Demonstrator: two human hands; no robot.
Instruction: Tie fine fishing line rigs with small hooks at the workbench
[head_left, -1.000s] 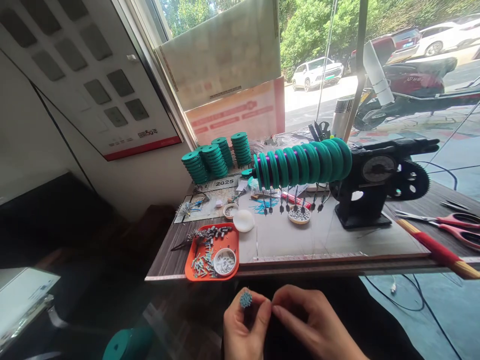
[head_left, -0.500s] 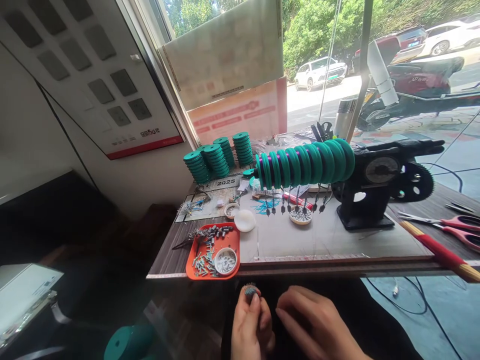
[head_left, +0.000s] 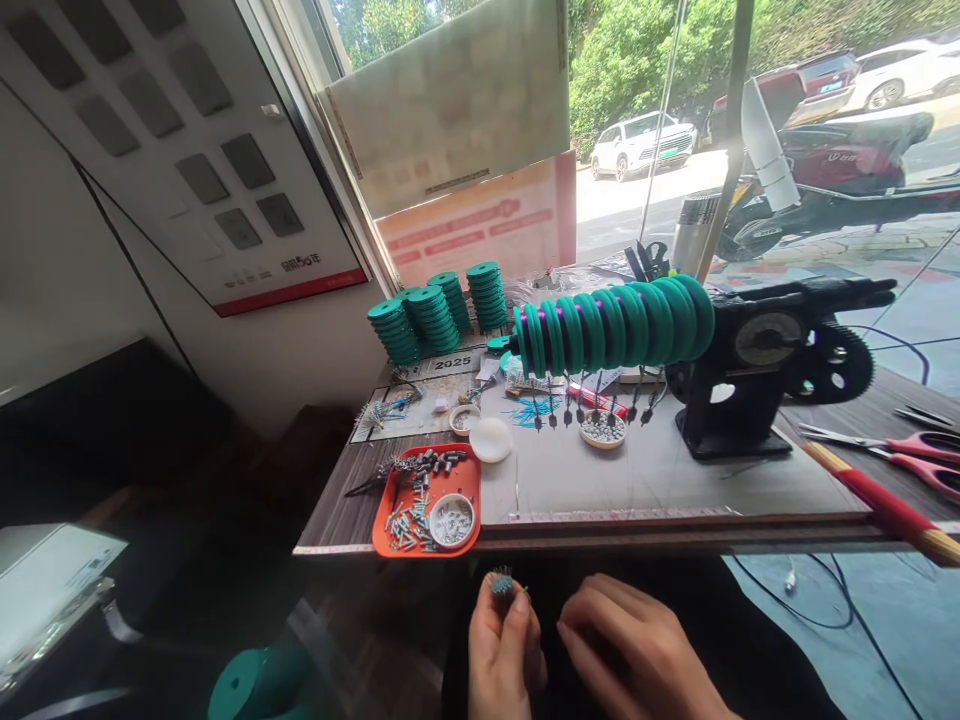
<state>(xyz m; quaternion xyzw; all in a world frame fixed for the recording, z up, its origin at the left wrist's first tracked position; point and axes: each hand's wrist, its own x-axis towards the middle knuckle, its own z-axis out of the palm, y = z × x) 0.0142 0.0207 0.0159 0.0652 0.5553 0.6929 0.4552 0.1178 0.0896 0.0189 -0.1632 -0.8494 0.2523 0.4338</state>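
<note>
Low in front of the table edge, my left hand point(head_left: 501, 645) is closed around a small bundle of thin pieces with blue-grey tips point(head_left: 502, 585). The tips fan out above the thumb and fingers; the rest is hidden in the palm. Just to its right, apart from it, my right hand point(head_left: 634, 640) has its fingers curled and pressed together. Whatever lies between those fingertips, if anything, cannot be made out. Nearest on the table is an orange tray point(head_left: 384, 541), with small metal cylinders, thin tube-like pieces and a white dish point(head_left: 452, 521) of tiny shiny parts.
A black stand point(head_left: 731, 420) carries a row of green discs point(head_left: 615, 325), with several small dark weights hanging below. Green spools point(head_left: 427, 320) are stacked at the back left. A dish of silver beads point(head_left: 602, 430) and a white lid point(head_left: 491, 440) sit mid-table; scissors point(head_left: 892, 448) lie right.
My left hand has turned and shifted slightly, and more of the bundle's tips shows above the thumb. My right hand has barely moved. The view has shifted a little.
</note>
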